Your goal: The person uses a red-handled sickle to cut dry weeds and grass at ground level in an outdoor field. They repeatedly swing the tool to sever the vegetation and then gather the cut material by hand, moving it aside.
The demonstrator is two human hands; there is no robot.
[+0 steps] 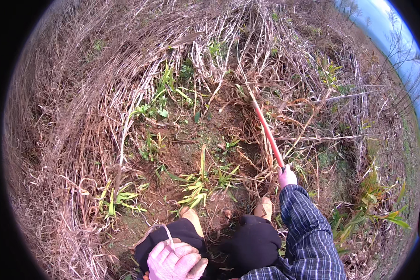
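My right hand (287, 176), in a pink glove, grips the dark end of a red-orange tool handle (268, 133). The handle slants up and left into dry stalks, where its far end cannot be made out. Low in the view, my left hand (176, 260), also gloved in pink, is curled over my left knee. A pale dry leaf strip (168, 235) loops out from its fingers. Between and beyond my boots grows a tuft of green strap-like leaves (196, 187) in reddish-brown soil (182, 134).
Tall dry stalks (73, 115) lie bent over on the left and across the top. More dry stems (322, 136) tangle on the right, beside a leafy green plant (370, 203). My tan boots (192, 218) stand on the soil.
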